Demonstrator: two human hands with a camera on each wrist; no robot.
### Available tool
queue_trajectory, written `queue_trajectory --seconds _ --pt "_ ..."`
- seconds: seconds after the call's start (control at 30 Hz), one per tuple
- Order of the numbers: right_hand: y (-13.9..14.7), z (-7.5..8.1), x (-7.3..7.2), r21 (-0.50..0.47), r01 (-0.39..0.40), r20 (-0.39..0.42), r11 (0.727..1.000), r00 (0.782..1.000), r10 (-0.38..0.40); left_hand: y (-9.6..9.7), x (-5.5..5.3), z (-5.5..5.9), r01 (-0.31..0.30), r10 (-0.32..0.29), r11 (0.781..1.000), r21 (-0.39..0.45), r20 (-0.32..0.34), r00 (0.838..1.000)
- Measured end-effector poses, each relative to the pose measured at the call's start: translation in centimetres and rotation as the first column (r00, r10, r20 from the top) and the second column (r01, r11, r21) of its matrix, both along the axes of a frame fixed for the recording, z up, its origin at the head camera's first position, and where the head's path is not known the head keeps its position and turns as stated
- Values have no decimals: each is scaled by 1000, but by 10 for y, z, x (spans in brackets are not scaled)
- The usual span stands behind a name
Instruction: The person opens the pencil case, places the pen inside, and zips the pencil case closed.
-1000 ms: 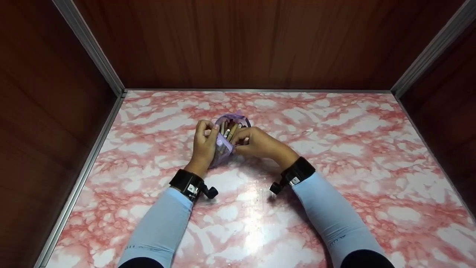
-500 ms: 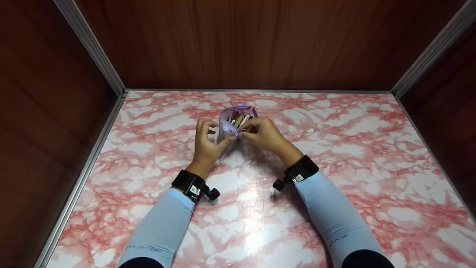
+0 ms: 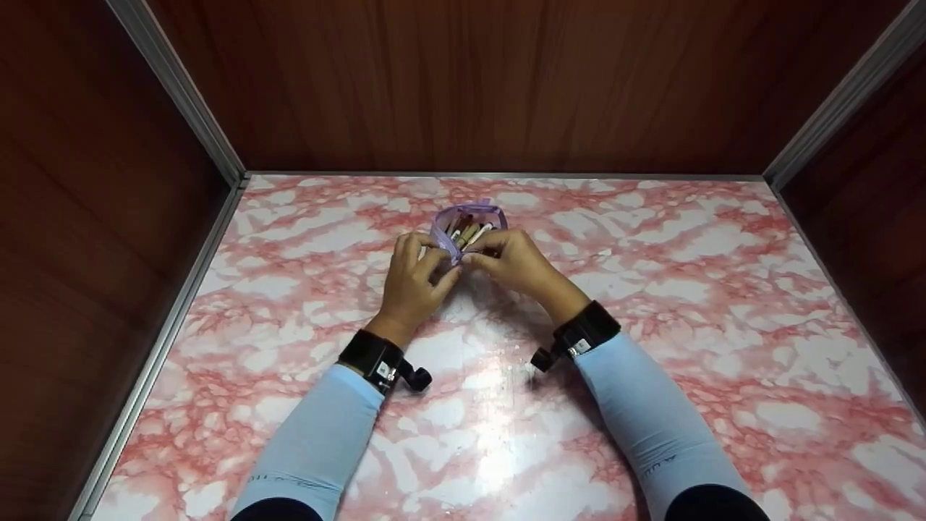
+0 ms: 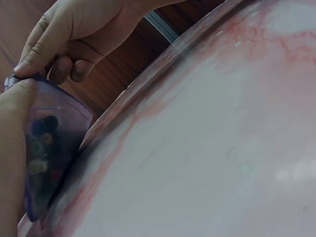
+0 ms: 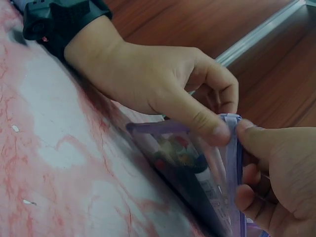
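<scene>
A see-through purple zip pencil pouch point(image 3: 443, 218) stands with its mouth apart, and several pens point(image 3: 469, 236) show inside. My left hand point(image 3: 416, 286) pinches the near corner of the mouth between thumb and fingers. Right beside it, my right hand point(image 3: 527, 273) pinches the same corner at the zip. In the right wrist view the zipper strip point(image 5: 231, 168) runs down from between the two thumbs. Through the pouch's side point(image 4: 64, 106), the left wrist view shows the round ends of the pens, dim and blurred.
The pouch is on a red-and-white marbled table point(image 3: 723, 304). Dark wood panels point(image 3: 463, 87) rise behind it and at both sides, with grey metal edging point(image 3: 506, 176) along the table's back. Each wrist wears a black camera band point(image 3: 371, 356).
Both hands and the pouch have shifted away and slightly right. The left hand has moved from the pouch's left side, opened, then closed its fingers onto the near corner beside the right hand.
</scene>
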State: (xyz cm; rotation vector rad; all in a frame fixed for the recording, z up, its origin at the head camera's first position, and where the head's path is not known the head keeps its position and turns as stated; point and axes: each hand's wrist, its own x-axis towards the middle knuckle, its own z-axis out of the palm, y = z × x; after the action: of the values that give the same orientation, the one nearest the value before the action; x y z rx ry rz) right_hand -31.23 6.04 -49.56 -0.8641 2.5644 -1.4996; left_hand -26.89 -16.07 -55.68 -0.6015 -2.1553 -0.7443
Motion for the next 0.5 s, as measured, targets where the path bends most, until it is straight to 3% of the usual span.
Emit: queue_trajectory --seconds 0.13,0.3,0.5 --pt "0 1 0 -22 4 -32 1000 999 -4 1 -1 0 21 -21 1000 -1 -66 998" --pt "-2 4 2 -32 -11 -127 999 992 7 3 -2 1 61 -54 997 48 -128 990" --pt "-2 10 8 6 7 -228 1000 974 -6 5 -1 2 114 -89 988 103 -219 972"
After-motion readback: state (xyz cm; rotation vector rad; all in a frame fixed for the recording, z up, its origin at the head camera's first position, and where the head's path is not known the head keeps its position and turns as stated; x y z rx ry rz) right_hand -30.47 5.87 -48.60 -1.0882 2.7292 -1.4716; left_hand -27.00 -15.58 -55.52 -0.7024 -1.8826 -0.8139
